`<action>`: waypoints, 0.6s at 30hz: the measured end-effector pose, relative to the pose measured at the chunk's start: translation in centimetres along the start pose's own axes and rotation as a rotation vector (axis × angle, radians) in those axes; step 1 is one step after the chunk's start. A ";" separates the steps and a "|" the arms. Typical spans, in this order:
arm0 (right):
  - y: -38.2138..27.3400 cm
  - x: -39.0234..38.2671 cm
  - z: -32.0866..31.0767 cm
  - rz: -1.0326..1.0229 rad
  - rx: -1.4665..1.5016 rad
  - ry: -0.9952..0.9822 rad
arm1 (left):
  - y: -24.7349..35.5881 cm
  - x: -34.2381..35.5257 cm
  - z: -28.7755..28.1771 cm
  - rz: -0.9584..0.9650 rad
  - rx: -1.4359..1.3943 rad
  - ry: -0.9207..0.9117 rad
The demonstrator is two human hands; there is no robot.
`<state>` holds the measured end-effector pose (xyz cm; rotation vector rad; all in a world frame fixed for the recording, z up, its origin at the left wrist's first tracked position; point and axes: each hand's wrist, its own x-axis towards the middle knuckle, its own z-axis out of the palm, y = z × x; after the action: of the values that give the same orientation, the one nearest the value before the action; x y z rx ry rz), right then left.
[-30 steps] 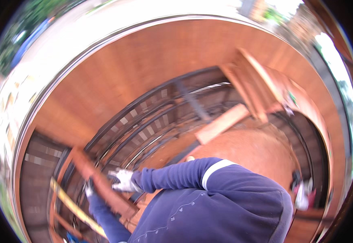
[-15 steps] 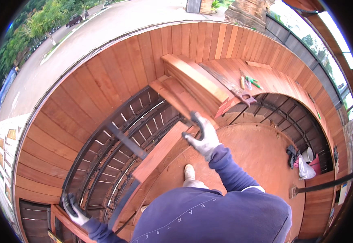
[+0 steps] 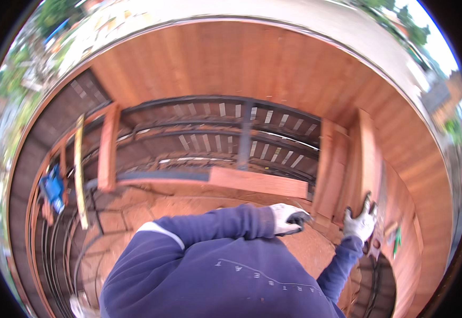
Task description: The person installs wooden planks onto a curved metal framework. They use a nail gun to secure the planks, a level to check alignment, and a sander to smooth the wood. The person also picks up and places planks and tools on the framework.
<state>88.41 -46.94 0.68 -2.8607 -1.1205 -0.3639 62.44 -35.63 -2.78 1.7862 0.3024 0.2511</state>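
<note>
My right hand [image 3: 361,225], in a white glove with dark fingertips, is open with its fingers spread. Its fingertips are at the near end of a thick reddish board [image 3: 367,153] in a stack on the bench. My left arm reaches across my body, and the gloved left hand [image 3: 288,219] hangs in front of the bench frame with its fingers curled. Blur hides whether those fingers hold anything. Just beyond it, a short reddish plank [image 3: 257,182] lies along the front edge of the dark metal frame [image 3: 245,132].
At left, an upright board [image 3: 109,148] stands beside a yellow spirit level [image 3: 79,169] and a blue tool [image 3: 54,190]. To the right lie a handsaw [image 3: 374,247] and a green tool [image 3: 397,241]. A curved wooden wall [image 3: 215,58] runs behind the frame.
My view has swung left, bringing the blue tool and upright board into sight. The left hand has come from the far left across my body. My right hand has moved onto the stacked boards.
</note>
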 end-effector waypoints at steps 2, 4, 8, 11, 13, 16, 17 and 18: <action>1.0 0.3 1.0 -0.039 0.010 -0.001 | -2.5 0.3 1.7 0.019 0.039 0.042; 2.0 0.1 0.9 -0.026 -0.027 -0.032 | -0.4 0.7 0.8 -0.145 -0.055 -0.072; 2.9 0.0 2.3 -0.062 -0.055 -0.008 | -2.3 2.4 1.2 -0.119 -0.177 -0.032; 1.7 0.0 1.0 -0.066 -0.021 -0.005 | -5.7 7.1 2.0 -0.058 -0.456 -0.016; 1.6 -0.7 0.1 -0.044 0.012 -0.018 | -6.3 10.4 3.1 -0.125 -0.873 0.028; 1.6 -1.5 -1.1 -0.014 0.059 -0.069 | -4.4 17.2 4.2 -0.201 -0.704 0.129; 1.5 -1.7 -1.6 -0.015 0.071 -0.104 | -6.1 19.7 5.1 -0.195 -0.589 0.169; 1.6 -1.9 -2.2 -0.007 0.080 -0.135 | -7.1 22.2 6.0 -0.183 -0.475 0.199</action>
<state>87.67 -49.65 2.47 -2.8486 -1.1379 -0.1241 84.78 -32.07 -10.91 1.2590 0.5008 0.3395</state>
